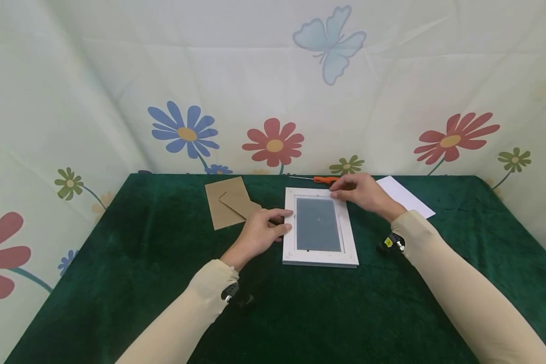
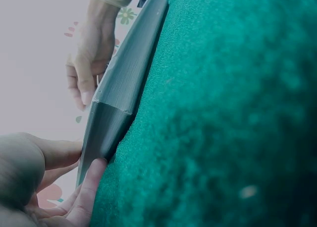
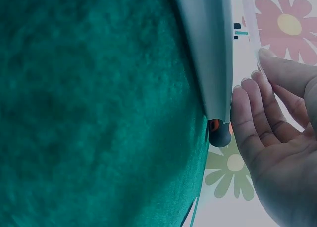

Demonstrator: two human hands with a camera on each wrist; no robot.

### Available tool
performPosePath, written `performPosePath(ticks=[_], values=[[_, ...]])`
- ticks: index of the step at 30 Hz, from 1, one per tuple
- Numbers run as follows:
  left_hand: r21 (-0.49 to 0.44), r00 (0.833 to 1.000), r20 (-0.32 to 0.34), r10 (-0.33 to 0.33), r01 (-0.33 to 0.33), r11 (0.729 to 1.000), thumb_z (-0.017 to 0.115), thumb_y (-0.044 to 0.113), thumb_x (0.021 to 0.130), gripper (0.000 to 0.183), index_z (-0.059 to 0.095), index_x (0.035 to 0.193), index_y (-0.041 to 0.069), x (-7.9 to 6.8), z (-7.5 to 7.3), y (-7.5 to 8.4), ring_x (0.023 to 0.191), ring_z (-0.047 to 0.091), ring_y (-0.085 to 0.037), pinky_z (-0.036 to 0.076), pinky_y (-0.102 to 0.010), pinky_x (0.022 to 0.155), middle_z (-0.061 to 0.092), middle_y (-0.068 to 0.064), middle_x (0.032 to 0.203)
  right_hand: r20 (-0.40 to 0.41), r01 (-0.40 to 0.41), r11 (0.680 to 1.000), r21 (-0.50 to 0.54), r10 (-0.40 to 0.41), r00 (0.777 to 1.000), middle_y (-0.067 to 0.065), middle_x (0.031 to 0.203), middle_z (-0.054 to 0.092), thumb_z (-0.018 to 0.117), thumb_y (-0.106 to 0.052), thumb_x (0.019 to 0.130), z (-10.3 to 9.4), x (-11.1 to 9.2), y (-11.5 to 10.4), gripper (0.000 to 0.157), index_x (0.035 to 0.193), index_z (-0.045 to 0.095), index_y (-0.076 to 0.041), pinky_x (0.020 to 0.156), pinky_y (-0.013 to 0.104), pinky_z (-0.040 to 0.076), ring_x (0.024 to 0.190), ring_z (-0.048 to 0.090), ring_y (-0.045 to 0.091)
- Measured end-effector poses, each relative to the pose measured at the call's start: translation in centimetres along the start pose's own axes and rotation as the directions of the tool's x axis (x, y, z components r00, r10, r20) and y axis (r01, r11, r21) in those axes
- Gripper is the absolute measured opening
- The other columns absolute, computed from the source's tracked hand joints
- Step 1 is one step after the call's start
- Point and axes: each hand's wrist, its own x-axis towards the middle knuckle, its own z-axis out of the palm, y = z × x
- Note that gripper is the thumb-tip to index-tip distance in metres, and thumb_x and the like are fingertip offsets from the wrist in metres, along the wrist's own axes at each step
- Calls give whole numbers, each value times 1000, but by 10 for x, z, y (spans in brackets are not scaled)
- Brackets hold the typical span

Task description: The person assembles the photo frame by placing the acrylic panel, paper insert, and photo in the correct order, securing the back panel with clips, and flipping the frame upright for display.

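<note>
A white picture frame [image 1: 320, 258] lies on the green cloth, with a grey panel [image 1: 318, 225] in its opening and small dark tabs along the inner edge. My left hand [image 1: 260, 230] grips the frame's left side, thumb on the upper face; in the left wrist view a finger of the left hand [image 2: 89, 192] presses the side edge. Over the frame's far right corner, my right hand [image 1: 361, 192] is bent down. The right wrist view shows the right hand [image 3: 277, 123] pinching a thin translucent sheet [image 3: 251, 28] between thumb and forefinger, above the frame's face.
Left of the frame lies a brown backing board [image 1: 223, 194] with a fold-out stand leg [image 1: 241, 203]. Behind the frame is a screwdriver with an orange handle [image 1: 324, 179]. A white sheet of paper [image 1: 405, 196] lies at the back right, before the flowered curtain [image 1: 236, 76].
</note>
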Motion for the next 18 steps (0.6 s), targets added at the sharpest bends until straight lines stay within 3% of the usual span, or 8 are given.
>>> performPosePath(ticks=[18], values=[[-1,1000,4,-6,6,1000,74,8,101,41,69,142,8,-2,-1,2,87,71,-22,63,-33,81,63,-15,124,31,-1,1000,-19,2,1000,14,125,71,76,-19,101,-3,2,3,27,125,75,-6,101,50,56,107,61,32]])
